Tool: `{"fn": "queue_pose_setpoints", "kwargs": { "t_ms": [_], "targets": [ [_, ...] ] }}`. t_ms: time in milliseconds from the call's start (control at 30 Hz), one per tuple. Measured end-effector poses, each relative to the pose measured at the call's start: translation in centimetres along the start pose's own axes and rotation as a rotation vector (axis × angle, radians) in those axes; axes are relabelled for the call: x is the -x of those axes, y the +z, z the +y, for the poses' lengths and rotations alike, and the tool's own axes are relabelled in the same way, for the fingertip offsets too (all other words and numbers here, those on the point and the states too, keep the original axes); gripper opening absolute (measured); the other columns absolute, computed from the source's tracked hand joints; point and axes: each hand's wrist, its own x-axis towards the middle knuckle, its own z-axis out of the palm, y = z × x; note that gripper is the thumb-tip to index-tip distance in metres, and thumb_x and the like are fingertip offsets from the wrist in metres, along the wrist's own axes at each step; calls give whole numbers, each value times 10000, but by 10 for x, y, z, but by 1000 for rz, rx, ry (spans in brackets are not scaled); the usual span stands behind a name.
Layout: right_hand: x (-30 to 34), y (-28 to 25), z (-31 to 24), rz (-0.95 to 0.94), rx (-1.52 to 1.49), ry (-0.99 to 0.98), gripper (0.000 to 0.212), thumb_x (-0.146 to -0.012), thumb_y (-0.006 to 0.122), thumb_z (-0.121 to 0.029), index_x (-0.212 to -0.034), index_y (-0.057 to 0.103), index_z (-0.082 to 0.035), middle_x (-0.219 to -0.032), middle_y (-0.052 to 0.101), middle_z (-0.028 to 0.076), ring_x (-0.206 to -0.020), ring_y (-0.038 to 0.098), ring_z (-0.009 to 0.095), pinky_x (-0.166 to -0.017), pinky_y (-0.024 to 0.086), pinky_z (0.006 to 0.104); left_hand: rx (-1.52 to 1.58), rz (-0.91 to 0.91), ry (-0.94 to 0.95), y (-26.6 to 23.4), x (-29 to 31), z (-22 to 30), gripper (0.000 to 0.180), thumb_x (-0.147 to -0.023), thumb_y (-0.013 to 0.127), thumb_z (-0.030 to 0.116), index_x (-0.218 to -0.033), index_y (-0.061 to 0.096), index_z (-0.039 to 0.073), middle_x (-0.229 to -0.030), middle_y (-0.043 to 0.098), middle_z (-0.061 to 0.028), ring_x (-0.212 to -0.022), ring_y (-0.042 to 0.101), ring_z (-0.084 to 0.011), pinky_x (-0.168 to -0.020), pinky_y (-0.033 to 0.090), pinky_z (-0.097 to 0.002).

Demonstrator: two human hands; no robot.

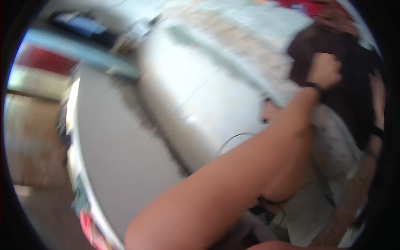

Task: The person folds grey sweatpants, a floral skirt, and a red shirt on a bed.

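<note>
My left arm reaches up and to the right, a dark band at its wrist. The left hand [326,71], blurred, is closed on a dark brown-black cloth [343,89], which hangs at the far right. My right hand [378,98] shows only partly at the right rim of the head view, above another dark wristband, along the cloth's right edge. Its fingers are hidden, so I cannot tell whether it grips the cloth. Below the cloth is a pale, whitish, sheer-looking material [335,133]. What kind of piece the dark cloth is cannot be made out.
A grey flat surface [116,146] with a white edge lies to the left. Beyond it is a shiny white floor [196,96] beside a patterned band. A thin dark cable [233,137] loops near my left forearm. Pink cloth [91,231] lies at lower left. Much is smeared by motion.
</note>
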Motion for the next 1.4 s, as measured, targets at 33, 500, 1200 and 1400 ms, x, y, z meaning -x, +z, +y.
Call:
{"fn": "queue_pose_setpoints", "kwargs": {
  "t_ms": [33,500,1200,1400],
  "targets": [
    [14,33,18,16,-5,30,445,-957,467,-275,-1312,476,-7,-1329,501,154,-1179,514,251,-1004,384,333,-52,-119,25,-9,3,3,154,-686,577,218,-667,648,82,-791,612,-136,-782,564,-301,-687,423,-444],
    [9,4,-98,209,380,317,561,-826,531,-488,-1296,506,-183,-1250,504,188,-1176,449,358,-1034,256,533,-181,-125,384,-32,15,-3,367,-888,552,296,-1147,538,37,-1173,519,-149,-1137,472,-312,-959,355,-413],
    [78,-179,-36,-267,711,305,988,-666,764,-340,-1458,173,-330,-1449,215,285,-1278,339,474,-991,363,542,-1139,-924,68,40,-15,31,420,-800,594,275,-1132,629,19,-873,669,-209,-716,650,-348,-339,459,-383],
    [46,-156,-12,-551,533,470,1033,-673,753,-431,-1465,94,-364,-1390,283,339,-1171,459,493,-949,418,505,-924,-1019,-12,91,-15,31,382,-910,470,344,-1132,656,93,-1029,677,-48,-923,629,-188,-756,451,-410]
  ]
}}
